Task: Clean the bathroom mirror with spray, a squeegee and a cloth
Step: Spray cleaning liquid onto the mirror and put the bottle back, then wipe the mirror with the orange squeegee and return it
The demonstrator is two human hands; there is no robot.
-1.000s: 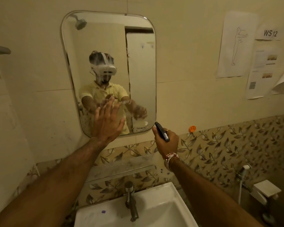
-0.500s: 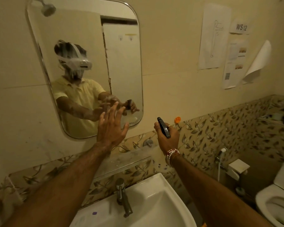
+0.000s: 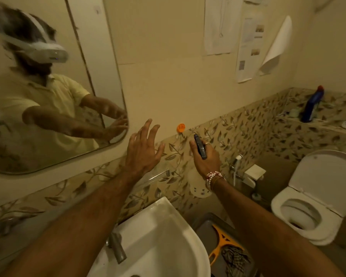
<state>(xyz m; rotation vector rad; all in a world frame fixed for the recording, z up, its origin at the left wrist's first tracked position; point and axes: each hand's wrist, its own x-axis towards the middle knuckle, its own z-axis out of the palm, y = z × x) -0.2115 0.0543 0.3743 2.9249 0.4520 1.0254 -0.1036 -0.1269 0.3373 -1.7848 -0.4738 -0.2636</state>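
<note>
The rounded wall mirror (image 3: pixel 100 56) fills the upper left and reflects me. My left hand (image 3: pixel 142 150) is raised with fingers spread, holding nothing, just right of the mirror's lower right corner and in front of the wall. My right hand (image 3: pixel 205 156) grips a spray bottle (image 3: pixel 199 147) by its black trigger head; the pale bottle body hangs below my wrist. Down between sink and toilet, an orange squeegee (image 3: pixel 221 241) and a checked cloth (image 3: pixel 236 258) lie in a grey container (image 3: pixel 203 228).
A white sink (image 3: pixel 164 236) with a metal tap (image 3: pixel 117 247) sits below my arms. An open toilet (image 3: pixel 316 196) stands at right, with a blue bottle (image 3: pixel 312 104) on the tiled ledge. Papers (image 3: pixel 246 47) hang on the wall above an orange hook (image 3: pixel 181 127).
The view has swung right and down, so the mirror slid left. My left hand came off the mirror area and moved right. My right hand still holds the spray bottle.
</note>
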